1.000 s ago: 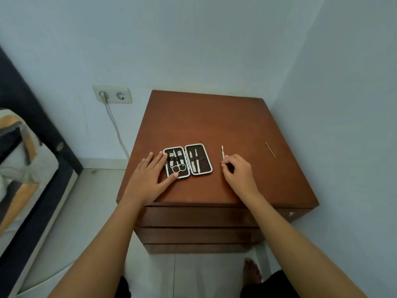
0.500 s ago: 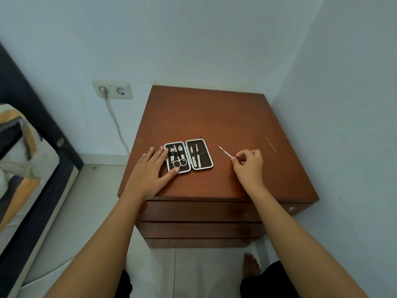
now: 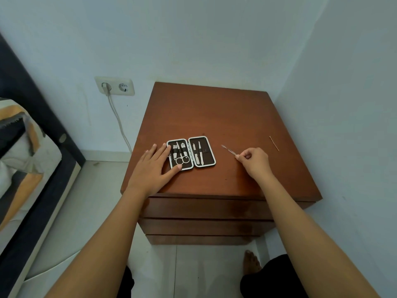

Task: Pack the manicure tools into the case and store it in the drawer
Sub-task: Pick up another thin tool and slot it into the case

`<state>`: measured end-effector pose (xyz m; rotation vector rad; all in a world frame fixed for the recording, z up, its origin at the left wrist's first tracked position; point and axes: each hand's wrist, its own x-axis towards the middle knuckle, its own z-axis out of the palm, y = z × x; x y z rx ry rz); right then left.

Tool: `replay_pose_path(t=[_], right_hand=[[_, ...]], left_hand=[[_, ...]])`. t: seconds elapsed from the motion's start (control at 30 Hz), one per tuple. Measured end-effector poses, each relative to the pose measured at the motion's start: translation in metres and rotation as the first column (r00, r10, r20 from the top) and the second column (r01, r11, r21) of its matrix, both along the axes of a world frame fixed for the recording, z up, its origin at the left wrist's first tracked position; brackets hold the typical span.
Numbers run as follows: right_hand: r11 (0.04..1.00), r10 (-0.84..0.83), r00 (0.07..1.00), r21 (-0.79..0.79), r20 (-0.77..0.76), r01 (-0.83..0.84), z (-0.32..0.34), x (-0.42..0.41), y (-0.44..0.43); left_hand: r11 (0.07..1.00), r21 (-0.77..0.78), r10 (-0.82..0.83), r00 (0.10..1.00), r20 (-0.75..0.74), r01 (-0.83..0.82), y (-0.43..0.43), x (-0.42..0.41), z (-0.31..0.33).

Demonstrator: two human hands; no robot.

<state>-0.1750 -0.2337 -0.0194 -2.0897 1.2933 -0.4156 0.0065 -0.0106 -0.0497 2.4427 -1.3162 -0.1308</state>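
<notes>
An open manicure case with a dark lining and white rim lies flat on the brown nightstand. Scissors, clippers and other metal tools sit in its two halves. My left hand rests flat on the nightstand with fingers spread, thumb and fingertips touching the case's left half. My right hand is to the right of the case, pinching a thin metal tool by one end; the tool's tip points toward the case. A slim wooden stick lies alone near the right edge.
Drawer fronts stack below the nightstand's top, all shut. A wall socket with a white cable is on the left wall. A bed stands at the left. A wall runs close on the right. A bare foot stands on the tiled floor.
My right hand has picked the thin metal tool up off the nightstand and turned it so its tip points left toward the case. My left hand stays on the case.
</notes>
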Motion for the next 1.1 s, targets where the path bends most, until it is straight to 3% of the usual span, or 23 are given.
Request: replay_pose_path(t=[0.1, 0.27, 0.37, 0.57, 1.1], right_hand=[[0.998, 0.040, 0.997, -0.053, 0.071, -0.036, 0.000, -0.005, 0.013], [0.992, 0.123, 0.954, -0.006, 0.274, -0.126, -0.003, -0.007, 0.048], [0.982, 0.190, 0.949, -0.033, 0.251, -0.188, -0.007, 0.000, 0.068], [0.997, 0.069, 0.963, 0.018, 0.262, -0.076, -0.005, 0.006, 0.076], [0.998, 0.061, 0.978, 0.001, 0.197, -0.062, 0.005, 0.014, 0.074]], left_hand=[[1.000, -0.001, 0.002, 1.000, 0.003, -0.002, 0.000, -0.001, 0.001], [1.000, -0.003, 0.006, 1.000, -0.005, -0.006, 0.000, -0.002, 0.002], [1.000, -0.002, 0.005, 1.000, -0.003, -0.005, 0.000, -0.002, 0.003], [1.000, -0.003, 0.002, 1.000, -0.002, -0.002, 0.000, -0.001, 0.001], [1.000, 0.000, -0.001, 1.000, -0.004, 0.001, -0.001, 0.001, -0.001]])
